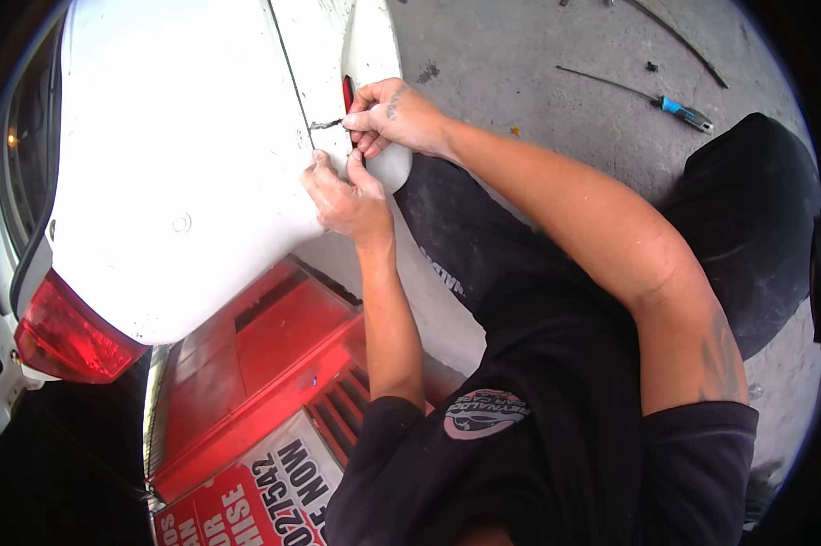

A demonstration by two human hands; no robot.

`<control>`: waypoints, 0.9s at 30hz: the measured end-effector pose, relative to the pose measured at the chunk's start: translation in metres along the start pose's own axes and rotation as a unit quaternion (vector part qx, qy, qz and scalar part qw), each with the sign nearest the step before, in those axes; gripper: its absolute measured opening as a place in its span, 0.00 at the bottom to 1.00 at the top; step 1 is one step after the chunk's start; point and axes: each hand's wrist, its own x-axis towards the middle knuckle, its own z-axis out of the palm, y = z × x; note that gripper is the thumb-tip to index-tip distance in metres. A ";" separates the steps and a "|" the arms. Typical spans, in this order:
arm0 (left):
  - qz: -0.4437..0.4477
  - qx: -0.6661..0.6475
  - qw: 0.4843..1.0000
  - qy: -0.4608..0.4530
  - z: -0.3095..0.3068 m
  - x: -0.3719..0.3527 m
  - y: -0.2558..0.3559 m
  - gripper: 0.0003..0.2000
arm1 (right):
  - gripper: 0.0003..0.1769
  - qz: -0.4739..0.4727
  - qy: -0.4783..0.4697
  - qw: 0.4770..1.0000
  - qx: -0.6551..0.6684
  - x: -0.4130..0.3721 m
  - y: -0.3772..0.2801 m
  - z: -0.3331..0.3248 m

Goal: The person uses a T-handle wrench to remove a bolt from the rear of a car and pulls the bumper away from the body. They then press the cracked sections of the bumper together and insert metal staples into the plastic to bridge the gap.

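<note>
Two hands ours, seemingly working at red strip (348, 94), far side, on white car panel (183, 146). Right hand (397, 114) pinches, piece unclear; left hand (345, 196) curls fingers at panel. Next move needs steady pinch.

The car panel (201, 136) is white, the tail light (78, 332) red.

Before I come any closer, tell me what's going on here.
A person in dark clothes is working with both bare hands at the edge of a white car panel. The right hand has its fingertips at a dark, jagged line, apparently a crack, beside a narrow red strip. The left hand is just nearer the body, fingers against the panel. Whether either grips something small is unclear. A blue-handled tool lies on the floor.
</note>
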 end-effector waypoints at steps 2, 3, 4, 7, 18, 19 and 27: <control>-0.011 0.001 1.000 -0.006 -0.002 -0.001 0.000 0.21 | 0.08 0.001 -0.010 1.000 0.007 0.002 0.003 -0.003; -0.014 0.002 1.000 -0.012 -0.004 -0.001 0.000 0.21 | 0.08 0.000 -0.020 1.000 0.014 0.003 0.003 -0.005; -0.017 0.002 1.000 -0.016 -0.003 0.000 0.001 0.21 | 0.08 -0.003 -0.020 1.000 0.014 0.002 0.001 -0.009; -0.015 0.008 1.000 -0.015 -0.004 0.000 0.003 0.21 | 0.10 0.017 -0.060 0.997 0.051 -0.001 -0.003 -0.020; -0.025 -0.014 1.000 -0.005 0.001 -0.001 0.001 0.19 | 0.08 -0.029 0.022 0.999 -0.004 -0.001 -0.002 0.001; -0.021 -0.020 1.000 0.001 0.002 -0.001 0.001 0.19 | 0.08 -0.038 0.043 0.998 -0.016 -0.002 -0.001 0.004; -0.036 -0.018 0.999 -0.014 -0.001 0.000 0.005 0.20 | 0.09 -0.095 0.066 0.992 -0.055 -0.008 0.009 0.009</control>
